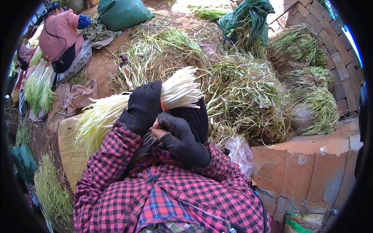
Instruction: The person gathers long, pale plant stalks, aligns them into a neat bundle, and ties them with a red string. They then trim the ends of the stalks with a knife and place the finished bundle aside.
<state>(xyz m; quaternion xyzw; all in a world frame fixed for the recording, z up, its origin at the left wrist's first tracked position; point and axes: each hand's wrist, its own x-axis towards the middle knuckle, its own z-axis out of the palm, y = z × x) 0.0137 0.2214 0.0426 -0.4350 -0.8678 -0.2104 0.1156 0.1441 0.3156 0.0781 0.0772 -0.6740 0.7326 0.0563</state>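
My left hand [143, 107], in a black glove, is closed around a bundle of pale stalks [182, 88], which look like blanched chives. The white cut ends point to the upper right, and the yellow leaf tips [97, 118] spread to the lower left. A thin red tie [162, 105] crosses the bundle just beside my left fingers. My right hand [182, 138] wears a black glove with bare fingertips. Its thumb and forefinger pinch a red end of the tie below the bundle. Part of the tie is hidden by the hands.
A large heap of green and dry stalks [244, 99] lies ahead to the right. More stalks [320, 102] rest near a brick wall [335, 58]. Green sacks [122, 14] stand farther off. At upper left sits a person in pink [59, 35]. A yellow woven sack [71, 148] is at my left.
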